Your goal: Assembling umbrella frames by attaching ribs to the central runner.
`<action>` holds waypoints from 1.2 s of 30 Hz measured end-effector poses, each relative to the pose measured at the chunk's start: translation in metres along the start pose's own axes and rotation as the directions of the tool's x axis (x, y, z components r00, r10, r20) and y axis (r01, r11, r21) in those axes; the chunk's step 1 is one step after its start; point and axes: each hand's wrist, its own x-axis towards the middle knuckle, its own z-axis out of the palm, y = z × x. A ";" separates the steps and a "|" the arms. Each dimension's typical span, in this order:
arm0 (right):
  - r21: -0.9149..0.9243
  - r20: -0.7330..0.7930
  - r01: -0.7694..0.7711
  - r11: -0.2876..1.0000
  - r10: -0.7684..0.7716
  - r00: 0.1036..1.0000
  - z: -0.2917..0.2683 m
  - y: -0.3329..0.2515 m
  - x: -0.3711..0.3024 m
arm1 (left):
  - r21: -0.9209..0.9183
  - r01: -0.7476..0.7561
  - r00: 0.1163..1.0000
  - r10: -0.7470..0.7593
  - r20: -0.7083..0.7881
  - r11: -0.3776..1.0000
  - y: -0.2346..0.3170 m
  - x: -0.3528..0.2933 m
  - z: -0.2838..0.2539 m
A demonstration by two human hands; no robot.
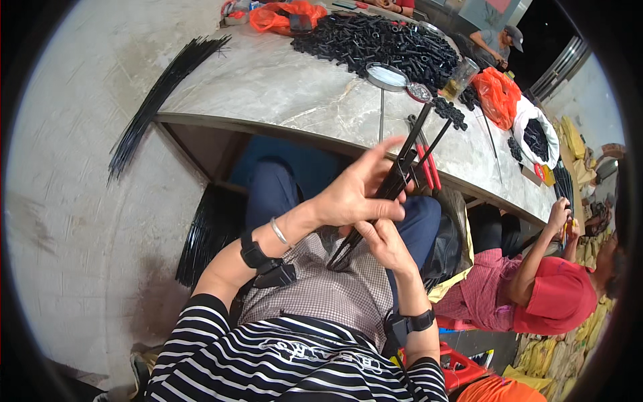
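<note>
Over my lap I hold a folded black umbrella frame (390, 191), a slim bundle of dark ribs and rods tilted up toward the table. My left hand (355, 193) is closed around its middle, thumb across the front, some fingers hidden behind the rods. Lower down, my right hand (388, 246) grips the bundle with its fingers curled in. Just past the frame, red-handled pliers (429, 161) lie at the table's near edge. Several small black parts (450, 112) sit close to the frame's upper end.
On the grey table (261, 87) are a black parts heap (375, 43), an oval dish (387, 76), a jar (459, 78), a red bag (497, 97) and a white sack (550, 137). Black rods (164, 100) overhang its left edge. A co-worker in red (552, 295) sits at right.
</note>
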 end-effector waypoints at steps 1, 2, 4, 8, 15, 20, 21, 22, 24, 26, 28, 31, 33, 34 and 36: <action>-0.009 0.000 -0.007 1.000 0.007 1.000 -0.005 -0.001 0.001 | 0.060 0.001 0.999 0.001 -0.044 0.998 0.011 0.005 0.001; 0.082 -0.058 0.032 0.996 -0.028 0.998 -0.002 -0.003 0.001 | 0.065 -0.027 0.995 0.033 -0.092 0.998 0.014 0.006 0.001; 0.061 -0.030 -0.001 0.998 0.002 1.000 -0.001 -0.009 0.005 | 0.217 -0.067 0.992 0.088 -0.086 0.974 0.016 0.008 -0.007; 0.083 0.038 -0.049 0.995 0.046 0.998 -0.009 -0.009 0.019 | 0.463 -0.100 0.994 0.113 0.000 0.881 0.016 0.019 -0.022; 0.556 -0.199 0.101 0.825 0.014 0.980 -0.081 -0.047 0.041 | 0.622 -0.047 0.997 0.076 -0.020 0.781 0.012 0.038 -0.038; 0.435 -0.081 0.000 0.901 0.040 0.996 -0.119 -0.086 0.072 | 0.686 -0.014 0.998 0.049 -0.032 0.728 0.009 0.052 -0.041; 0.399 -0.006 -0.069 0.914 0.078 0.997 -0.124 -0.089 0.077 | 0.648 -0.043 0.996 0.084 -0.031 0.760 -0.001 0.053 -0.045; 0.353 0.048 -0.064 0.934 0.051 0.998 -0.126 -0.086 0.087 | 0.649 -0.047 0.996 0.082 -0.024 0.760 0.002 0.053 -0.046; 0.314 0.155 -0.159 0.936 0.115 0.981 -0.137 -0.090 0.096 | 0.643 -0.045 0.998 0.056 0.003 0.765 0.002 0.056 -0.049; 0.272 0.258 -0.237 0.933 0.166 0.952 -0.143 -0.089 0.106 | 0.588 -0.027 0.999 0.036 -0.004 0.809 -0.002 0.058 -0.052; 0.276 0.235 -0.214 0.937 0.150 0.960 -0.144 -0.086 0.113 | 0.586 0.002 1.000 -0.011 0.011 0.810 -0.005 0.061 -0.058; 0.244 0.192 -0.249 0.937 0.206 0.960 -0.141 -0.085 0.120 | 0.586 0.055 0.998 -0.066 -0.002 0.809 -0.008 0.064 -0.065; 0.269 0.161 -0.223 0.937 0.184 0.970 -0.139 -0.076 0.127 | 0.610 -0.021 1.000 0.010 0.022 0.792 -0.014 0.069 -0.070; 0.230 0.140 -0.207 0.951 0.179 0.974 -0.138 -0.073 0.131 | 0.592 -0.006 1.000 0.005 0.003 0.806 -0.017 0.070 -0.073; 0.216 0.264 -0.277 0.936 0.217 0.940 -0.147 -0.075 0.140 | 0.573 0.069 0.997 -0.040 -0.064 0.816 -0.022 0.070 -0.081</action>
